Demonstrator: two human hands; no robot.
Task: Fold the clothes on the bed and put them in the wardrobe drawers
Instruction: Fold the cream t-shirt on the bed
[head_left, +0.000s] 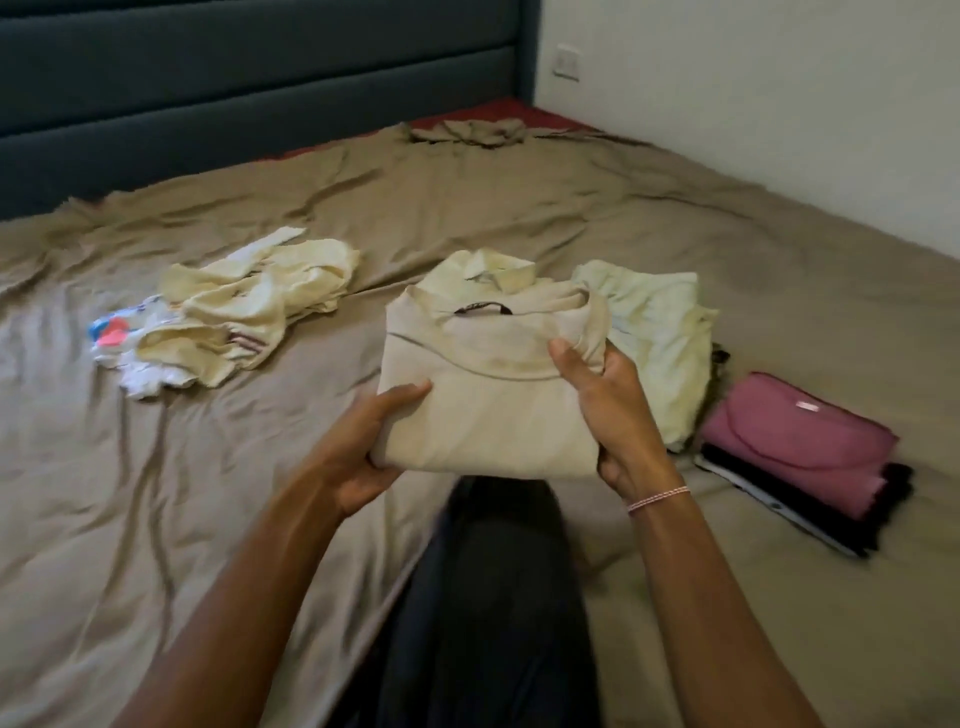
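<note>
A: The fingers (410, 392) of the left hand (379, 447) and the right hand (613, 410) are curled round the folded beige shirt (488, 410), thumbs on top. It is held at the centre, it seems a little above the bed (208, 519).

B: How to finish this step well?

A: I think, keep both sides level, so the folds do not open, and lay it flat on the folded pile (795, 441) at 3 o'clock. The crumpled clothes (244, 312) at 10 o'clock are not yet folded.
</note>
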